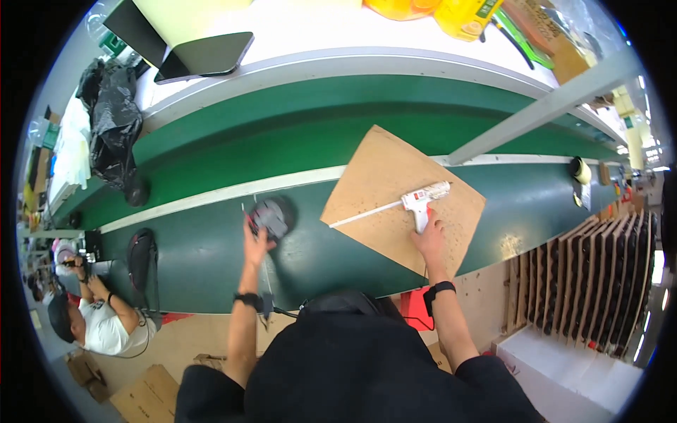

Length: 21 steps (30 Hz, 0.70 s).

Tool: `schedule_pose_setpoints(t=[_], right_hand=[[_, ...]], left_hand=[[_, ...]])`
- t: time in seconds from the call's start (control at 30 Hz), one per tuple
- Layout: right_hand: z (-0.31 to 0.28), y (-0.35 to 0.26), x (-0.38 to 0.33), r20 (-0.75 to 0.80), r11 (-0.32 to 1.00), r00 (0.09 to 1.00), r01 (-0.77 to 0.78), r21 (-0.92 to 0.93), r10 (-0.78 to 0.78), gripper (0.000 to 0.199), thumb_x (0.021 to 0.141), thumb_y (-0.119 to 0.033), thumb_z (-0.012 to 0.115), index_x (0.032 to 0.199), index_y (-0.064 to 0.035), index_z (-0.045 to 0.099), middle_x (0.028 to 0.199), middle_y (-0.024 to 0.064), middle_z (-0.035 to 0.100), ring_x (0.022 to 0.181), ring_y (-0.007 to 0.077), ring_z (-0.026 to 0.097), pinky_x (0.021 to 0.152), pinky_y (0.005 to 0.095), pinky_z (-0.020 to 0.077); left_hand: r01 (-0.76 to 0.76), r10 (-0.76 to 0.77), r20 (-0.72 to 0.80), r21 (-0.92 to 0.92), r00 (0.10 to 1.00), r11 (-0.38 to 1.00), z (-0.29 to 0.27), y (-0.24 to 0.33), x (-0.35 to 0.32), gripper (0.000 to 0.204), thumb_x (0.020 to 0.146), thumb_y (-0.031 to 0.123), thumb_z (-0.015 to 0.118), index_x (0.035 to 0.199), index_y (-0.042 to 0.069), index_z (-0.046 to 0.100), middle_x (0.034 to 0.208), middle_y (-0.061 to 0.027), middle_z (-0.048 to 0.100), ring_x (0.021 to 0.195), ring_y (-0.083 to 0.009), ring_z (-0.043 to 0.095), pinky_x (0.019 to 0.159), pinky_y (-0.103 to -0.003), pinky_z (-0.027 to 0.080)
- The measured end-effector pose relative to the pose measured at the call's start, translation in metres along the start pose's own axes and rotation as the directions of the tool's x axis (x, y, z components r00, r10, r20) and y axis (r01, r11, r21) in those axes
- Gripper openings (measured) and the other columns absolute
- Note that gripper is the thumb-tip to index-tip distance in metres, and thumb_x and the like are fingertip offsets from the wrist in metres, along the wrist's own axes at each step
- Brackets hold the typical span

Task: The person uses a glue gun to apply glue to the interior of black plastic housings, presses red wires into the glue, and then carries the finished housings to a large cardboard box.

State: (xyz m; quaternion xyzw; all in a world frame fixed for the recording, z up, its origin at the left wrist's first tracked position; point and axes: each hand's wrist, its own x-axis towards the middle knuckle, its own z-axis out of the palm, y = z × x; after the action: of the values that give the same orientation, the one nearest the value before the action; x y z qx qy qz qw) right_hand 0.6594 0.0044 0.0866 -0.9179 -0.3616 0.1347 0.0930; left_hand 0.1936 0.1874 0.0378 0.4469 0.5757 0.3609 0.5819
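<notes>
My left hand grips the near-left side of a rounded black and grey object; it is blurred, so its exact kind cannot be made out. That object is over the dark green worktop, left of a brown cardboard sheet. On the sheet, the fingers of my right hand are closed round the handle of a white hot glue gun. Its nozzle points to the right, and a long white glue stick sticks out of its back end to the left.
A grey metal post slants behind the sheet. A black bag-like thing lies at left, near a co-worker in a white shirt. A rack of dark items stands at right. The shelf holds a phone and orange-yellow containers.
</notes>
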Motion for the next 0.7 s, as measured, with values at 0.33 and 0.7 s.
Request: schedule_pose_setpoints(t=[0.33,0.7], right_hand=[[0.026,0.024,0.057,-0.089,0.974,0.995,0.070,0.217,-0.052,0.071,0.073,-0.012,0.071,0.140,-0.0099,0.047,0.112,0.0233,0.061,0.099,0.0394,0.063,0.087,0.0491,0.0526],[-0.067,-0.017,-0.032,0.551,0.269,0.816,-0.499,0.824,-0.175,0.044,0.087,-0.004,0.058,0.131,-0.0070,0.052,0.090,0.0101,0.063,0.053,0.0137,0.050,0.045,0.0276,0.0409]], left_hand=[[0.230,-0.233,0.044,0.064,0.971,0.971,0.018,-0.024,-0.168,0.101,0.098,0.021,0.068,0.162,0.014,-0.010,0.161,-0.0274,0.027,0.118,-0.0305,0.062,0.081,-0.038,0.061],[-0.029,0.029,0.006,0.319,1.000,0.947,0.004,0.017,-0.089,0.051,0.095,0.017,0.067,0.143,0.006,0.052,0.142,-0.0169,0.058,0.120,-0.0307,0.062,0.097,-0.038,0.053]])
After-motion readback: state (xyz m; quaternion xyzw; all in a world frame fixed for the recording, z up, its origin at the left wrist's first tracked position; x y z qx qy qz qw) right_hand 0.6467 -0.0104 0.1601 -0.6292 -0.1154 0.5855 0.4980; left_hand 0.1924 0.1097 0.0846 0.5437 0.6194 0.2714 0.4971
